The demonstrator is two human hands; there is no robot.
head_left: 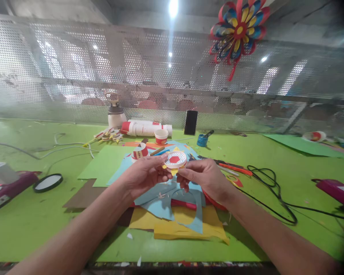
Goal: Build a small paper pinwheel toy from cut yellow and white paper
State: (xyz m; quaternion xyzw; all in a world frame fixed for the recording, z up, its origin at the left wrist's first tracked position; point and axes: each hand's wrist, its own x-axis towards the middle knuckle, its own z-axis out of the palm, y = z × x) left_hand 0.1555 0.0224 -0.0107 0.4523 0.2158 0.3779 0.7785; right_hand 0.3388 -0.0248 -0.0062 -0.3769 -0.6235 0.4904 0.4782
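Note:
Between my two hands is a paper turtle [175, 159] made from a cup base, its round white top speckled blue with a red hexagon in the middle. Yellow paper points stick out around its rim. My left hand [149, 170] pinches its left side with the thumb on the edge. At the lower right, the fingers of my right hand [202, 175] close on the rim by a yellow point. Light blue paper sheets [157, 206], one with a round hole cut out, lie beneath. A cut paper cup [140, 151] stands just behind my left hand.
A white and red paper cup [161, 136], stacked cups [146, 129], a spray bottle [116, 114] and a phone [190, 122] stand along the back. Right of my hands lie an orange-handled tool [239, 169] and a black cable [275, 191]. A power strip [14, 189] sits left.

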